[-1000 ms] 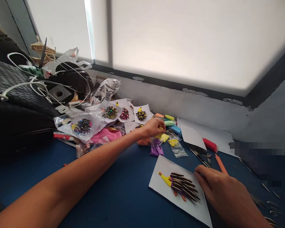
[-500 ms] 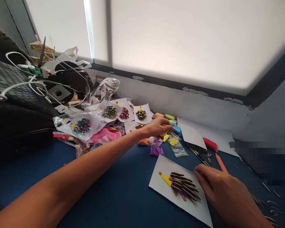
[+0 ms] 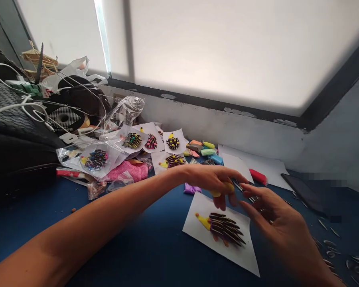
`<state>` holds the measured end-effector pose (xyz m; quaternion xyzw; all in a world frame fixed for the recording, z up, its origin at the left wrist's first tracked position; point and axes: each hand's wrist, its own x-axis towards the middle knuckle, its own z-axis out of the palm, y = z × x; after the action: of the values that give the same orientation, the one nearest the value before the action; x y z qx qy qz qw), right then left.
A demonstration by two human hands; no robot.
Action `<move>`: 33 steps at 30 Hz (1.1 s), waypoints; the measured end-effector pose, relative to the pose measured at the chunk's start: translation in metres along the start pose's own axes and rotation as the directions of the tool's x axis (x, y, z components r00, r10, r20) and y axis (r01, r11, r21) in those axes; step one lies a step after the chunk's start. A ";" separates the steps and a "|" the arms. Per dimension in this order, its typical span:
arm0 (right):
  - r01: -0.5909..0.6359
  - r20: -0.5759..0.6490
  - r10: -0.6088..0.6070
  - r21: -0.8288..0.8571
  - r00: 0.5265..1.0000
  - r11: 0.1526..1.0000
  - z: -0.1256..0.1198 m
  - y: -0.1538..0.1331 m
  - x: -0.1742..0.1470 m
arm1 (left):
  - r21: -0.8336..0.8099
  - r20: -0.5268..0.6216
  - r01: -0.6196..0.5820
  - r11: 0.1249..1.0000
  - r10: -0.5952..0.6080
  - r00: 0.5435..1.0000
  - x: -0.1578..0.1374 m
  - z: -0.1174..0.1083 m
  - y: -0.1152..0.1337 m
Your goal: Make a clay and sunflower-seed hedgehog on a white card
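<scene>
Yellow modelling clay (image 3: 229, 186) shows between the fingers of my left hand (image 3: 211, 179), which is closed on it above the far edge of a white card (image 3: 194, 228). On that card lies a hedgehog picture (image 3: 225, 228) with a yellow clay face, dark seed spines and orange feet. Just to the right is my right hand (image 3: 275, 213), thumb and fingers apart, its fingertips close to the left hand's. It holds nothing that I can see. A purple clay packet (image 3: 192, 188) sits partly hidden behind my left wrist.
Finished hedgehog cards (image 3: 173, 142) and a pink cloth (image 3: 128, 170) lie at the back left. Coloured clay packs (image 3: 208, 152) rest near the wall, a red one (image 3: 258, 177) farther right. Loose seeds (image 3: 330, 244) are scattered at the right, below a dark flat device (image 3: 302, 193).
My left hand has come back from the clay packets with yellow clay, moving right and nearer. My right hand has left the card's edge and risen, fingers spreading towards the left hand.
</scene>
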<state>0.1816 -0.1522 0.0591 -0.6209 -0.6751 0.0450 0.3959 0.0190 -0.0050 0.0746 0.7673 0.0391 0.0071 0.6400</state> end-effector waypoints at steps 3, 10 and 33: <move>0.110 0.002 -0.110 -0.075 0.994 0.991 0.002 0.002 -0.002 | 0.079 -0.002 0.040 0.996 -0.040 0.999 0.001 0.010 0.006; 0.251 0.039 -0.249 -0.217 0.968 0.943 -0.002 0.000 -0.007 | 0.017 -0.035 0.085 0.996 -0.084 0.996 -0.003 0.022 0.018; 0.236 0.001 -0.238 -0.129 0.971 0.963 0.000 -0.013 -0.020 | -0.391 -0.347 -0.078 0.917 -0.068 0.935 -0.032 0.057 0.003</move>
<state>0.1696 -0.1731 0.0569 -0.5603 -0.7430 -0.0507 0.3626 -0.0089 -0.0642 0.0684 0.6071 0.1491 0.1544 0.7651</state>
